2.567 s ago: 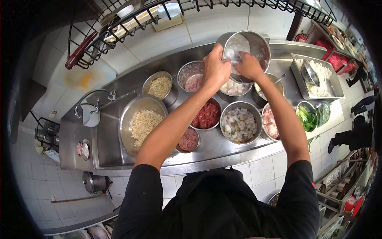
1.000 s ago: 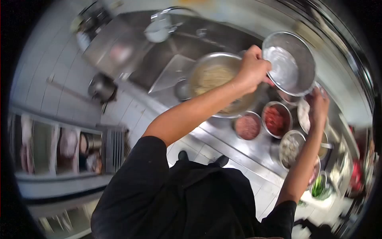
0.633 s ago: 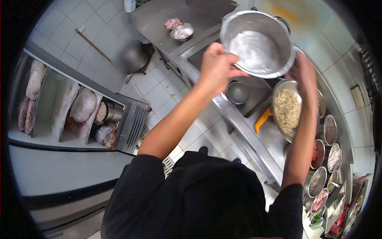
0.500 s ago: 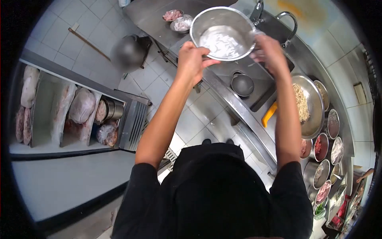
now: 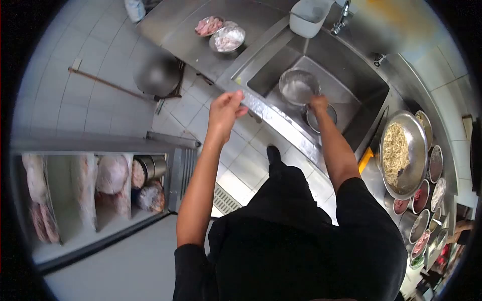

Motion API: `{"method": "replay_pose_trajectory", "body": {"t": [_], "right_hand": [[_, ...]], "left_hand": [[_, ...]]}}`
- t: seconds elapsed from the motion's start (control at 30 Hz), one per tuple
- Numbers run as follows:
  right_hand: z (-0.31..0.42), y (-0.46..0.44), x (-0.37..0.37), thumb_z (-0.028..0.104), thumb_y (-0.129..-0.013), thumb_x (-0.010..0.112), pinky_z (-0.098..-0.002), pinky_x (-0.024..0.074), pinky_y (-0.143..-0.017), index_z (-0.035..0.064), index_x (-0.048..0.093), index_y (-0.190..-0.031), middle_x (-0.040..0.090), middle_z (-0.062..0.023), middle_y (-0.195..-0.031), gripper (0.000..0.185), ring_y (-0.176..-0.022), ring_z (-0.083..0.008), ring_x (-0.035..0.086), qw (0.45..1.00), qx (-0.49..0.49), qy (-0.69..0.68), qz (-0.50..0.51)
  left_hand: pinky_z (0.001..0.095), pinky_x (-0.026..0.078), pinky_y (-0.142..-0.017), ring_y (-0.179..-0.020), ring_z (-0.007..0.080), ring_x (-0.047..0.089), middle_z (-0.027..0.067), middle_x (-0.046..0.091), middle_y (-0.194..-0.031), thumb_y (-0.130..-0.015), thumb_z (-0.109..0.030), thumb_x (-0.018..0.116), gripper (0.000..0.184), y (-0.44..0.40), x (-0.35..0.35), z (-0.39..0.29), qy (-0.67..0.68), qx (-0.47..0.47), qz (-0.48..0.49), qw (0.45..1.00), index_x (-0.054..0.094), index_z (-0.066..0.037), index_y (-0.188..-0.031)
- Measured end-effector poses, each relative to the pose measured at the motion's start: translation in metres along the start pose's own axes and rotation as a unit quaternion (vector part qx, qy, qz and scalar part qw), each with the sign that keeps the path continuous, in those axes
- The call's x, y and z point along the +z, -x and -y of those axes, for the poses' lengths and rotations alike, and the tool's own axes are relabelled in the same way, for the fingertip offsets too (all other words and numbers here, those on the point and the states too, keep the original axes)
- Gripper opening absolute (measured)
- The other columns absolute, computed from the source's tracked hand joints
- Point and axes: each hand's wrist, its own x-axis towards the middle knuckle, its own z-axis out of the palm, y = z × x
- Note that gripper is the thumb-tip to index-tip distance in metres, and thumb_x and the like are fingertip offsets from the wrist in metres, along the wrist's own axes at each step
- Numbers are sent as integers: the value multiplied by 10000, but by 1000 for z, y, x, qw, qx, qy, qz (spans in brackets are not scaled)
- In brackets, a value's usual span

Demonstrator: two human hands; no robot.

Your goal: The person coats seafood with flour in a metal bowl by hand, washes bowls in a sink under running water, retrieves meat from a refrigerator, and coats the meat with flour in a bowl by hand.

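My right hand (image 5: 319,104) grips the rim of a metal pot (image 5: 299,86), which is low inside the steel sink (image 5: 341,72). Beside and partly under that hand, a second small metal bowl (image 5: 323,118) sits on the sink floor. My left hand (image 5: 226,111) is in the air in front of the sink's outer edge, holding nothing, its fingers curled loosely and apart.
Two bowls of meat (image 5: 209,26) (image 5: 227,39) stand on the left counter. A white container (image 5: 307,20) is by the faucet (image 5: 341,17). Noodles fill a large bowl (image 5: 395,154), with several ingredient pots beyond. An open freezer (image 5: 70,190) holds wrapped meat. A covered pot (image 5: 156,74) stands low.
The view has turned from the row of ingredient pots to the sink. My left hand has let go of the pot, and my right hand has lowered it into the sink.
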Motion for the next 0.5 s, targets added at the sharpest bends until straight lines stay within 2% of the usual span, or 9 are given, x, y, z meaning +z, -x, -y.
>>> {"method": "replay_pose_trajectory", "body": {"t": [0.1,0.17,0.2,0.23,0.3,0.37,0.43,0.47,0.5], "right_hand": [[-12,9,1,239,-752,554,-413,504,-654,-94,600,-865,629,-266,-810,355,-691,-345,647,995,-31,86,48],[-51,-30,30,266,-763,526,-407,501,-683,-78,608,-874,635,-246,-819,370,-721,-367,638,988,-11,148,-38],[-33,-22,10,257,-750,550,-415,496,-722,-68,611,-893,638,-235,-788,360,-775,-363,639,970,-100,155,-158],[-48,-72,-2,239,-738,572,-418,490,-749,-62,606,-916,639,-233,-794,351,-801,-360,636,954,-153,200,-163],[12,-91,-75,250,-668,643,-425,444,-859,-36,506,-1119,584,-265,-1038,552,-992,-410,563,986,-3,40,-159],[78,-75,-146,166,-689,643,-423,443,-861,-56,302,-1302,581,-271,-1030,736,-982,-422,558,913,-185,-92,-352],[119,-76,-196,195,-677,652,-447,443,-813,-53,233,-1336,590,-292,-987,819,-928,-422,582,900,-73,-30,-430],[136,-65,-201,209,-682,642,-445,449,-785,-27,279,-1324,604,-275,-971,775,-875,-423,595,879,-111,9,-464],[122,-94,-211,202,-697,621,-438,453,-781,-6,471,-1216,621,-236,-970,579,-846,-409,602,948,-117,108,-276]], "left_hand": [[282,515,-737,-814,205,621,100,576,-1007,-903,-273,546,307,-24,-7,0,-25,-20,21,999,572,25,-974],[284,515,-734,-817,209,624,105,578,-1018,-904,-272,543,308,-34,-10,-7,-31,-22,23,999,568,27,-976],[286,516,-730,-820,213,627,110,581,-1028,-905,-270,541,308,-37,-13,-9,-32,-34,10,999,564,28,-977],[286,516,-730,-820,213,627,110,581,-1028,-905,-270,541,308,-38,-18,-10,-32,-36,17,999,564,28,-977],[279,515,-694,-775,203,628,109,593,-988,-908,-236,537,277,-40,-30,-14,19,-35,-18,999,573,32,-969],[283,515,-701,-774,209,629,115,589,-999,-912,-241,532,284,-40,-51,-8,48,-46,-44,997,565,33,-983],[286,515,-708,-773,214,630,121,584,-1010,-917,-246,526,293,-40,-77,4,71,-69,-78,992,557,34,-996],[287,517,-704,-772,215,630,128,581,-1024,-919,-258,522,303,-39,-91,14,74,-90,-98,988,554,31,-1006],[287,519,-701,-770,217,630,136,577,-1037,-921,-269,519,314,-37,-107,28,76,-111,-117,984,551,29,-1015]]}}
